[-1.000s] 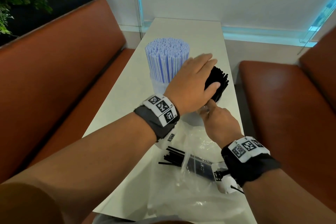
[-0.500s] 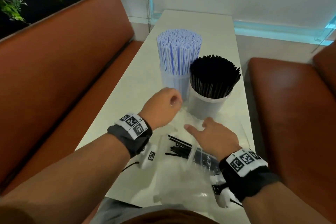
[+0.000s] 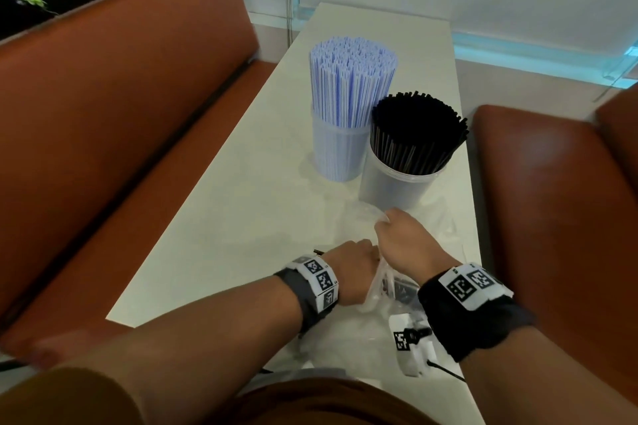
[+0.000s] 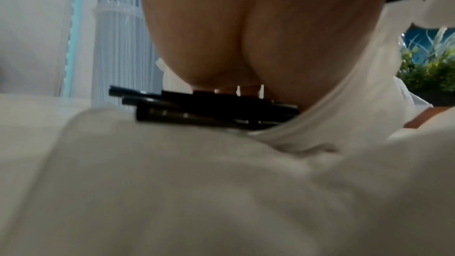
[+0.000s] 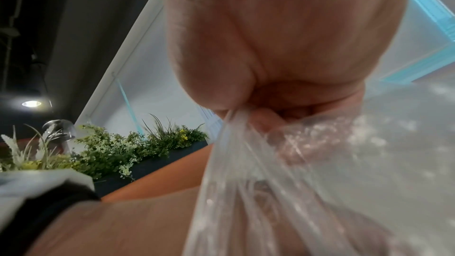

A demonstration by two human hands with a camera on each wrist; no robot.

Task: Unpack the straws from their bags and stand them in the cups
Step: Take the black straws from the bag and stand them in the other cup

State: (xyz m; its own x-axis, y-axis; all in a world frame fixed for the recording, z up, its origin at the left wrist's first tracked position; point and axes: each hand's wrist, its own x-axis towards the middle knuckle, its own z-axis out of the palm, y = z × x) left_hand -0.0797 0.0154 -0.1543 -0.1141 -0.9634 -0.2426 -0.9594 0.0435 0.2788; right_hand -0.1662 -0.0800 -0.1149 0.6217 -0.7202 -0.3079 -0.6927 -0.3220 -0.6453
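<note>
Both hands have come away from the cups and dropped to the clear plastic bag [image 3: 371, 348] at the near end of the bench [image 3: 241, 203]. One second ago the left hand lay flat on the tops of the black straws in their cup; half a second ago both hands were in mid-air, reaching back toward the bag.

Present state:
- Right hand [image 3: 402, 245]: grip closed, with bag film pinched between curled fingers and drawn taut, as the right wrist view confirms.
- Left hand [image 3: 352, 272]: lowered onto the loose black straws [image 4: 204, 110] at the bag mouth. The fingers curve down over the bundle, but neither view shows whether they hold it, so the state of this grip cannot be told.
- Blue-striped straws [image 3: 352, 79]: standing upright in the far cup [image 3: 336, 155].
- Black straws [image 3: 416, 131]: standing in the near cup [image 3: 397, 188], just beside the far cup.

Judgement: the main black bundle is seated and settled. The step in hand is recovery of the last few black straws from the bag. Holding the film taut should let the straws slide out without dragging the bag along. Transfer of this remainder to the near cup appears to be what is left of the task.
</note>
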